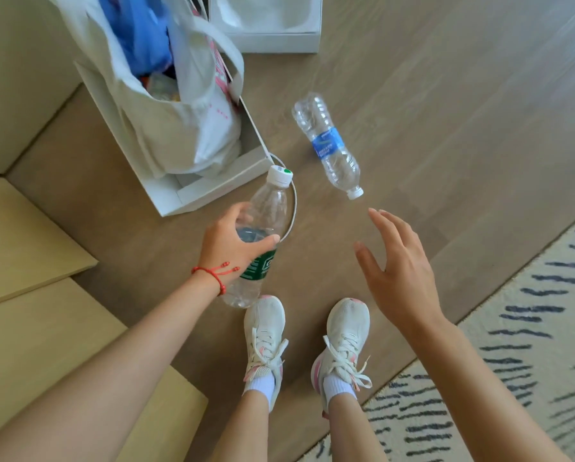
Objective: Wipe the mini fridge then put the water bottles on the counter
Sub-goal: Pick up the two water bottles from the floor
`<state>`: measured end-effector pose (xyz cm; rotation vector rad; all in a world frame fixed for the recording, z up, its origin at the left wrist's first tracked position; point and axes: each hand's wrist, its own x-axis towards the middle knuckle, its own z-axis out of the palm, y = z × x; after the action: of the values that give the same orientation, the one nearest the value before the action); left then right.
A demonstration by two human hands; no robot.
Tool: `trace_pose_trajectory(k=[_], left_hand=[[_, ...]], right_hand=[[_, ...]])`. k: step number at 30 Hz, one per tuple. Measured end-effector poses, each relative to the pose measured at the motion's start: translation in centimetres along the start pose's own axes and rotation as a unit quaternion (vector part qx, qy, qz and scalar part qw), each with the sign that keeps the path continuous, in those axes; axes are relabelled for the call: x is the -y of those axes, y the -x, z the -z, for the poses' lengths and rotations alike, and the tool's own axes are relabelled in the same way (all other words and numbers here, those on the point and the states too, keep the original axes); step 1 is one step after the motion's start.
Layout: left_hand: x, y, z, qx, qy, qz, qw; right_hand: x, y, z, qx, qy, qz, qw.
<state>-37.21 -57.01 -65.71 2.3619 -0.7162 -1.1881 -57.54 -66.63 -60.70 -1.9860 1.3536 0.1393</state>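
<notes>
My left hand [231, 240] grips a clear water bottle with a green label [266, 208] around its middle, white cap pointing away from me, held above the wooden floor. A second clear bottle with a blue label [328, 145] lies on its side on the floor ahead, its white cap pointing toward me. My right hand [396, 268] hovers open with fingers spread, a short way below and to the right of that bottle's cap, not touching it.
A white box [166, 198] holding a cloth bag with blue stuff stands at the upper left. Another white box [279, 45] sits at the top. Light wooden furniture [29, 248] fills the left side. A striped rug [529, 345] covers the right. My two sneakers [266, 331] stand below the hands.
</notes>
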Motion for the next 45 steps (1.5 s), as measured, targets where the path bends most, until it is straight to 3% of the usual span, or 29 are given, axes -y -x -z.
trace_pose_trajectory(k=[12,20,28,37,42,45], left_hand=[[-11.3,8.9,8.8,0.014,0.202,0.102,0.974],[-11.5,10.2,12.9,0.003,0.228,0.111,0.967],[-10.2,10.7,12.4,-0.046,0.271,0.185,0.943],[-14.9,10.2,6.4,-0.176,0.429,0.284,0.839],[-16.4,11.8,2.0,-0.252,0.508,0.329,0.755],[-15.7,12.7,-0.8,-0.262,0.522,0.34,0.737]], right_hand=[[9.7,1.8,13.2,-0.015,0.091,0.055,0.994],[13.9,0.4,15.2,-0.004,0.115,0.072,0.991],[15.4,-3.5,14.8,0.092,0.109,0.115,0.983],[16.3,-9.9,18.4,0.201,0.203,0.272,0.919],[15.4,-12.3,17.8,0.244,0.282,0.355,0.857],[14.5,-13.2,16.1,0.26,0.321,0.403,0.817]])
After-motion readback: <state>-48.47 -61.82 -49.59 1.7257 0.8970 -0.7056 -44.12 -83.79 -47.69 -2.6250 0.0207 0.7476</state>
